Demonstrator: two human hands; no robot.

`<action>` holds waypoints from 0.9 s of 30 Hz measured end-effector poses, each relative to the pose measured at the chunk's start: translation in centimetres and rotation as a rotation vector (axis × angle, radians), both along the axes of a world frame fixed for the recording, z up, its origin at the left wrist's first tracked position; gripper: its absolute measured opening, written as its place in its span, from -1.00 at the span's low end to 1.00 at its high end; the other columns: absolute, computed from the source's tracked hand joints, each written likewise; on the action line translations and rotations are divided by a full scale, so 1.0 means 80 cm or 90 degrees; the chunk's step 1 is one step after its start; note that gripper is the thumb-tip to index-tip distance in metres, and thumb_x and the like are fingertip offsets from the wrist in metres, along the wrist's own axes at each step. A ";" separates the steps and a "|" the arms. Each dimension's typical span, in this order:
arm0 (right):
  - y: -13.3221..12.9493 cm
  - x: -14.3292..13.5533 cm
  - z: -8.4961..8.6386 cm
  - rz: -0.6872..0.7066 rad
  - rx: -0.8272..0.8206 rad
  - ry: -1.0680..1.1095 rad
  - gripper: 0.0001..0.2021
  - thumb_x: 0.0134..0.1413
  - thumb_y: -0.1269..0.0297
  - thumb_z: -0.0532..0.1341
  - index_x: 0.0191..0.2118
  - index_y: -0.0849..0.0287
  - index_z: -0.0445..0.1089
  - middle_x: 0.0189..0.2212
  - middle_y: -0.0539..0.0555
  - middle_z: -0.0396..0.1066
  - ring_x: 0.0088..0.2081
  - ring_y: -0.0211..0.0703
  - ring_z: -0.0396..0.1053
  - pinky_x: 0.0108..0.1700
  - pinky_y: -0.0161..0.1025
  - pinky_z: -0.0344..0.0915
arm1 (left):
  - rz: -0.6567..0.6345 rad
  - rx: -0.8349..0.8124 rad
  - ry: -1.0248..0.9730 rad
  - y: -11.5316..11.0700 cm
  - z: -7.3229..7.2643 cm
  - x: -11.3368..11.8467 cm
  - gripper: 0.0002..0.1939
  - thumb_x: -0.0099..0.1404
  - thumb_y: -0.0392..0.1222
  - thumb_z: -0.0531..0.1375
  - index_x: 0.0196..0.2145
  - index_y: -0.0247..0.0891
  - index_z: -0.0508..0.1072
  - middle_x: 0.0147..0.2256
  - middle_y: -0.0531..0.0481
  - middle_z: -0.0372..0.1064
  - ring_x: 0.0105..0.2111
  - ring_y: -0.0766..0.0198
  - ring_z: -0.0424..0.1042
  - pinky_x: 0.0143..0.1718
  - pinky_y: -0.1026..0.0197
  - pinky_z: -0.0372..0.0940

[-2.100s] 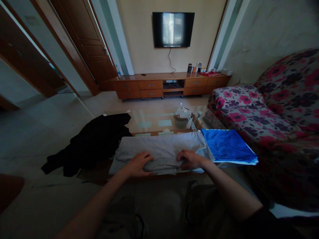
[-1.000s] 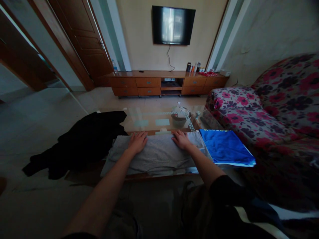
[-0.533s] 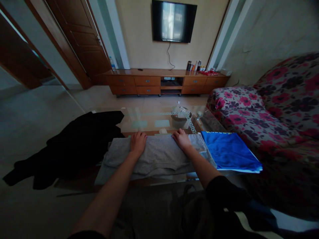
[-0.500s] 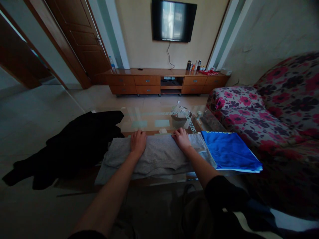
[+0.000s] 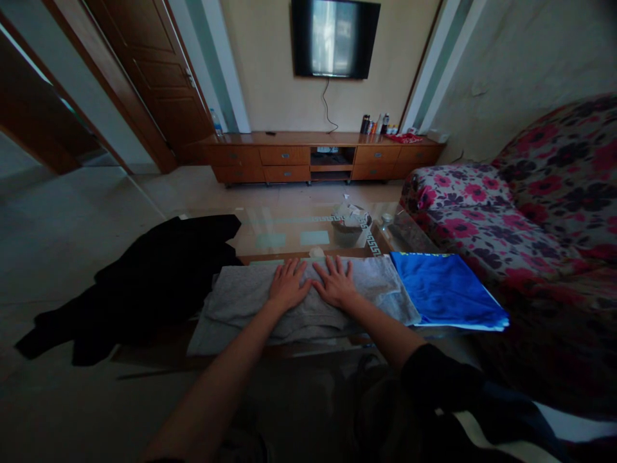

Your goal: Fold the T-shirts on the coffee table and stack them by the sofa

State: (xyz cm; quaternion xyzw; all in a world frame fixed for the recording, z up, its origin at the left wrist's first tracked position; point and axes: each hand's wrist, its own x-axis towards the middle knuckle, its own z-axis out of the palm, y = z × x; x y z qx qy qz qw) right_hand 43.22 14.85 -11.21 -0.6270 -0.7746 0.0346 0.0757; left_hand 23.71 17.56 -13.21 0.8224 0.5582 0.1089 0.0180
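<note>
Fingers of the left hand and right hand lie splayed on the folded grey garment, gripping nothing, perhaps to spread pressure evenly; beneath it is the worktop, left black clothing, right blue cloth.

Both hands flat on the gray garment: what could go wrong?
The left hand and right hand are spread on the gray garment, so a sideways push might wrinkle it. The blue garment lies close by its right end and could get shoved askew. The black garment, loosely heaped, seems to overhang the left end of the glass table and might slip.
</note>
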 end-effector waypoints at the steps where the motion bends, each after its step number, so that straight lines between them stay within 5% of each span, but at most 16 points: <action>1: 0.001 0.003 -0.001 0.012 -0.018 0.006 -0.29 0.32 -0.36 -0.17 0.48 -0.27 -0.06 0.52 0.10 -0.24 0.48 0.38 -0.37 0.32 0.50 -0.46 | -0.010 -0.005 -0.001 0.001 0.000 -0.003 -0.29 0.45 0.24 -0.04 0.44 -0.07 0.10 0.45 -0.08 -0.04 0.45 0.01 -0.11 0.43 -0.11 -0.19; 4: 0.004 0.023 0.000 0.029 -0.042 0.011 -0.25 0.29 -0.39 -0.17 0.49 -0.27 -0.12 0.53 0.07 -0.31 0.49 0.32 -0.39 0.35 0.45 -0.44 | -0.028 -0.007 -0.003 0.003 0.002 -0.010 -0.26 0.44 0.27 -0.04 0.45 -0.05 0.06 0.47 -0.09 -0.09 0.46 0.03 -0.13 0.43 -0.08 -0.18; 7: 0.005 0.063 0.001 -0.049 -0.035 -0.008 -0.26 0.32 -0.35 -0.19 0.50 -0.19 -0.11 0.53 0.07 -0.36 0.50 0.28 -0.39 0.38 0.38 -0.41 | -0.009 0.004 0.005 0.004 0.004 -0.028 -0.26 0.44 0.29 -0.06 0.45 -0.06 0.07 0.47 -0.11 -0.10 0.46 0.04 -0.13 0.42 -0.07 -0.17; 13: 0.002 0.150 -0.004 -0.203 -0.009 -0.041 -0.22 0.34 -0.33 -0.26 0.51 -0.07 -0.08 0.51 0.09 -0.20 0.49 0.20 -0.30 0.42 0.22 -0.32 | 0.207 0.055 0.039 0.012 -0.002 -0.115 -0.28 0.46 0.22 -0.08 0.43 -0.19 0.15 0.44 -0.21 -0.03 0.46 -0.07 -0.14 0.41 -0.20 -0.19; 15: 0.002 0.162 -0.004 -0.210 -0.014 -0.052 -0.21 0.33 -0.33 -0.29 0.50 -0.06 -0.05 0.52 0.08 -0.22 0.49 0.19 -0.30 0.43 0.20 -0.30 | 0.220 0.068 0.043 0.014 -0.003 -0.140 -0.28 0.46 0.18 -0.07 0.41 -0.26 0.16 0.44 -0.25 -0.03 0.46 -0.07 -0.15 0.41 -0.18 -0.17; 19: -0.005 0.154 0.001 -0.208 -0.019 -0.079 -0.23 0.36 -0.29 -0.29 0.51 -0.01 -0.08 0.52 0.11 -0.29 0.50 0.20 -0.33 0.43 0.21 -0.33 | 0.144 0.096 0.036 0.009 0.003 -0.157 -0.32 0.46 0.09 -0.02 0.40 -0.30 0.18 0.44 -0.25 -0.02 0.45 -0.03 -0.08 0.42 -0.12 -0.13; 22: -0.020 0.133 0.006 -0.204 0.025 -0.091 -0.21 0.33 -0.32 -0.26 0.52 -0.04 -0.12 0.53 0.11 -0.41 0.49 0.33 -0.45 0.38 0.40 -0.46 | 0.096 0.125 0.037 -0.005 0.008 -0.154 -0.42 0.45 -0.01 -0.01 0.33 -0.27 0.30 0.40 -0.21 0.07 0.44 0.02 -0.04 0.44 -0.09 -0.17; 27: -0.048 0.111 0.009 -0.185 -0.028 -0.064 -0.13 0.22 -0.46 -0.20 0.52 -0.15 -0.22 0.53 0.14 -0.43 0.45 0.59 -0.44 0.24 0.66 -0.47 | 0.128 0.106 0.035 -0.028 0.004 -0.157 -0.44 0.46 0.02 -0.01 0.32 -0.19 0.31 0.39 -0.19 0.12 0.43 -0.04 -0.03 0.42 -0.20 -0.14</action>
